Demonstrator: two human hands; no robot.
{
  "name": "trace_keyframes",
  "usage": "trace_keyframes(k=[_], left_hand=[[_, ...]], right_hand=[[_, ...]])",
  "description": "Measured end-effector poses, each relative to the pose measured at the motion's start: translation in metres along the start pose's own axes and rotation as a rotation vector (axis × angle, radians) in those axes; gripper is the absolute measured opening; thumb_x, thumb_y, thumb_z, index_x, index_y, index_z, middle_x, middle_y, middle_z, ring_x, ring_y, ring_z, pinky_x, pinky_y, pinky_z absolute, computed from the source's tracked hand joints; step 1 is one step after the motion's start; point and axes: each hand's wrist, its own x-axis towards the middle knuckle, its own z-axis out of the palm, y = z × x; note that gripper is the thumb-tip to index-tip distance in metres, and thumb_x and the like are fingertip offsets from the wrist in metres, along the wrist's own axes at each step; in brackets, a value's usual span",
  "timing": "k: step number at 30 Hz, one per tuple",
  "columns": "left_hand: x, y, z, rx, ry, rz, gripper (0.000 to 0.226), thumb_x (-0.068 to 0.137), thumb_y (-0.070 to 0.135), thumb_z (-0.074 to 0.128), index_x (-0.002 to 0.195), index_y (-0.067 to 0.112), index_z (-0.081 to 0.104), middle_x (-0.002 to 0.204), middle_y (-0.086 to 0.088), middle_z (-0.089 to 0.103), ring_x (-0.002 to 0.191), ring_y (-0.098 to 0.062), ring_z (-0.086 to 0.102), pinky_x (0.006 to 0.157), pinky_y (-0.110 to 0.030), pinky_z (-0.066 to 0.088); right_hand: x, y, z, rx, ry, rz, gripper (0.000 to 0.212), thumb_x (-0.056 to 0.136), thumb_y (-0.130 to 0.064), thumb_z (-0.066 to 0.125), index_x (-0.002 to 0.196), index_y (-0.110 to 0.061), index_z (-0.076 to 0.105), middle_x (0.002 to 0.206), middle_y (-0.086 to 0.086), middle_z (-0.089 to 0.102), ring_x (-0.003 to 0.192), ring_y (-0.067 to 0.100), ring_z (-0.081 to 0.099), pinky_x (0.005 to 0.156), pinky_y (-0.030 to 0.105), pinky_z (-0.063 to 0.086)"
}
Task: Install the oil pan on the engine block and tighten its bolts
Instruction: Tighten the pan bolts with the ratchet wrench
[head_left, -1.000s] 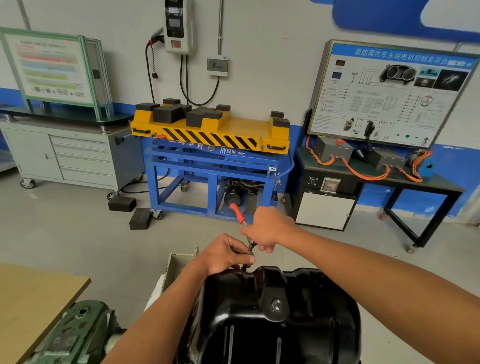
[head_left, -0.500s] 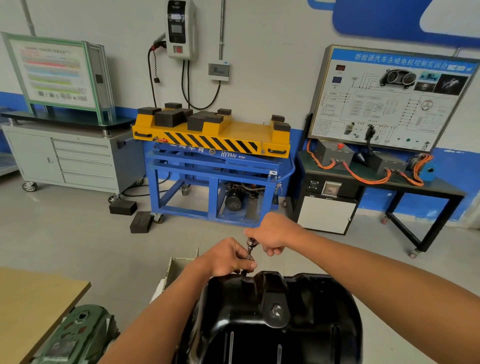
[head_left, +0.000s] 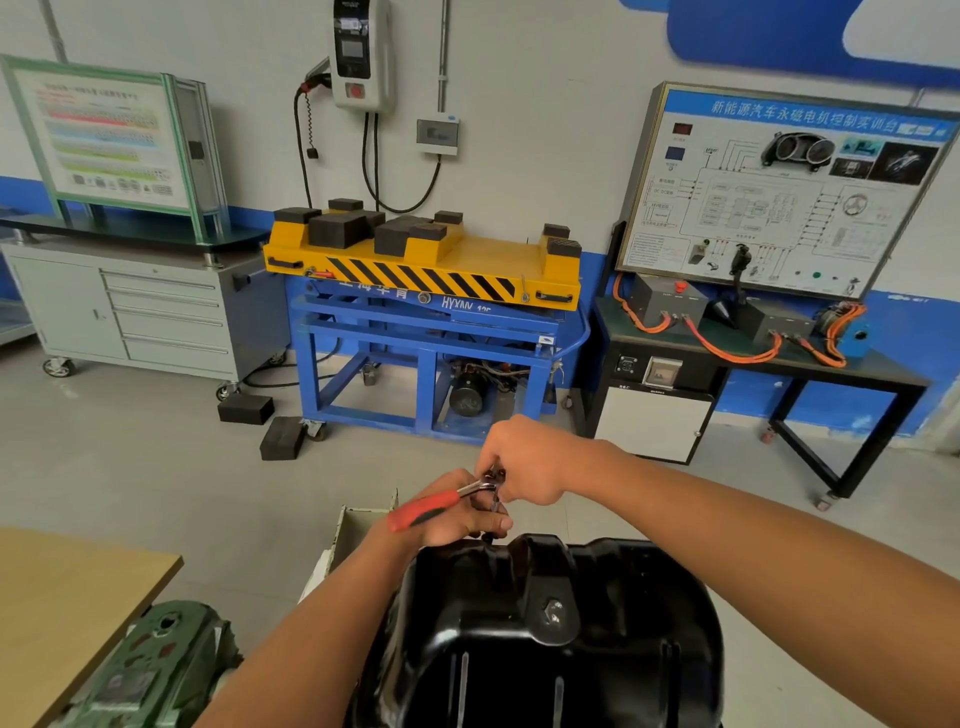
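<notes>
A glossy black oil pan lies bottom-up in front of me, its drain plug showing near the middle. At the pan's far rim my left hand pinches the lower end of a socket extension, just above the flange. My right hand grips the head of a ratchet with a red handle; the handle points left across my left hand. The bolt and the engine block under the pan are hidden.
A wooden bench top and a green machine part sit at lower left. An open cardboard box stands beyond the pan. Across the floor stand a blue and yellow lift table, a grey drawer cabinet and a training board bench.
The red ratchet handle swung from pointing away from me round to pointing left over my left hand. Both hands stayed at the pan's far rim.
</notes>
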Motion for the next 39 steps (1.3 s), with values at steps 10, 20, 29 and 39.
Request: trace_keyframes(k=[10, 20, 29, 39], left_hand=[[0.002, -0.001, 0.003, -0.103, 0.020, -0.008, 0.016, 0.086, 0.008, 0.076, 0.073, 0.000, 0.072, 0.070, -0.002, 0.068, 0.065, -0.009, 0.057, 0.070, -0.020, 0.045], [0.000, -0.004, 0.005, -0.170, 0.014, 0.035, 0.017, 0.087, 0.013, 0.077, 0.086, -0.004, 0.074, 0.078, -0.003, 0.072, 0.073, -0.009, 0.065, 0.074, -0.020, 0.049], [-0.001, -0.006, 0.003, -0.153, 0.001, -0.001, 0.017, 0.090, 0.023, 0.074, 0.092, 0.007, 0.078, 0.090, -0.003, 0.077, 0.083, -0.006, 0.069, 0.077, -0.013, 0.049], [-0.001, -0.006, 0.006, -0.252, 0.022, -0.001, 0.018, 0.087, 0.011, 0.075, 0.097, -0.005, 0.076, 0.092, -0.014, 0.074, 0.085, -0.015, 0.066, 0.089, -0.028, 0.052]], right_hand=[[0.006, 0.007, 0.004, -0.048, -0.022, -0.084, 0.041, 0.080, 0.013, 0.056, 0.098, -0.015, 0.080, 0.069, -0.011, 0.063, 0.057, 0.008, 0.054, 0.052, 0.011, 0.042], [0.005, 0.009, 0.005, 0.026, -0.017, -0.051, 0.041, 0.082, 0.004, 0.061, 0.113, -0.019, 0.075, 0.093, 0.007, 0.074, 0.084, 0.029, 0.067, 0.075, 0.047, 0.058], [0.004, 0.005, 0.001, -0.066, -0.025, -0.007, 0.014, 0.088, -0.026, 0.072, 0.098, -0.017, 0.075, 0.074, -0.004, 0.060, 0.078, 0.022, 0.060, 0.072, 0.044, 0.057], [0.007, 0.007, 0.017, 0.062, -0.013, 0.313, 0.052, 0.099, -0.049, 0.041, 0.066, -0.013, 0.060, 0.043, -0.003, 0.062, 0.049, 0.016, 0.069, 0.060, 0.027, 0.051]])
